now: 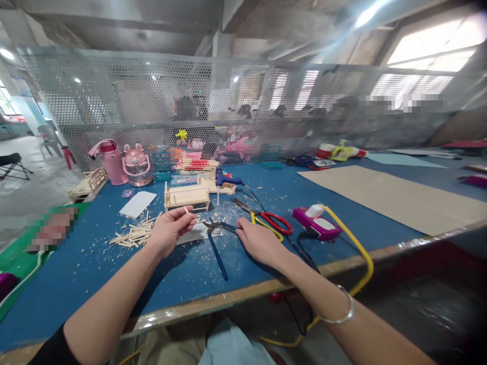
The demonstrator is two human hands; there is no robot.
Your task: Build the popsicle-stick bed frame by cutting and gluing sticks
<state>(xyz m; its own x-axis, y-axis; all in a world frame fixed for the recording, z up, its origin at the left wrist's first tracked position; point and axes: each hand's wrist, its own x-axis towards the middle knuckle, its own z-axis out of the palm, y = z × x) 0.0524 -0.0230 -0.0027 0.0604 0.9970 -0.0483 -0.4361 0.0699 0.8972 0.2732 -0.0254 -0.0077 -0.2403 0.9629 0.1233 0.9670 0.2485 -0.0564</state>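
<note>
Near frame centre, the left hand point(170, 231), fingertips together, pinches a wooden stick point(186, 210), likely light and brittle, best held near one end. The right hand point(261, 240), part-curled, holds one handle of spread pliers point(216, 253).

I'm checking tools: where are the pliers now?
In the head view, the pliers are just below centre, left of the right hand, which holds one blue handle.
</note>
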